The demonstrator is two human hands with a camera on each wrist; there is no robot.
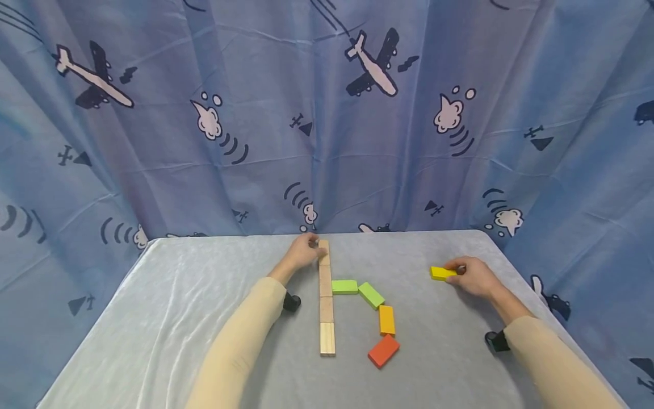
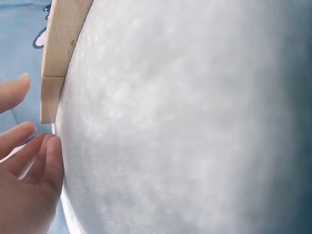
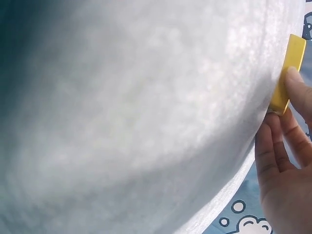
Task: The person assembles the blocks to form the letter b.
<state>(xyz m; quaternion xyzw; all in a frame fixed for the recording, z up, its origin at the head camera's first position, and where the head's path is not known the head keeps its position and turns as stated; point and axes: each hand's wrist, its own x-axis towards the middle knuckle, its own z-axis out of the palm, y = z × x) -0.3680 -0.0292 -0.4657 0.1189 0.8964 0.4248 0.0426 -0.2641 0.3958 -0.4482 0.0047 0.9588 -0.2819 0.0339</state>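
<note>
A straight line of several plain wooden blocks (image 1: 326, 309) lies end to end on the table. My left hand (image 1: 304, 251) is at its far end, thumb and fingers parted beside the last block (image 2: 51, 100), holding nothing. To the right, my right hand (image 1: 474, 276) pinches a yellow block (image 1: 438, 273) between thumb and fingers; the block (image 3: 291, 56) is low at the cloth, and I cannot tell whether it touches. From the line's right side curve two green blocks (image 1: 344, 287), then an orange block (image 1: 386, 320) and a red block (image 1: 384, 351).
A pale cloth covers the table (image 1: 204, 295). Behind its far edge hangs a blue curtain (image 1: 265, 113) printed with planes and clouds. Dark wrist cameras (image 1: 292, 303) sit under both forearms, close above the cloth.
</note>
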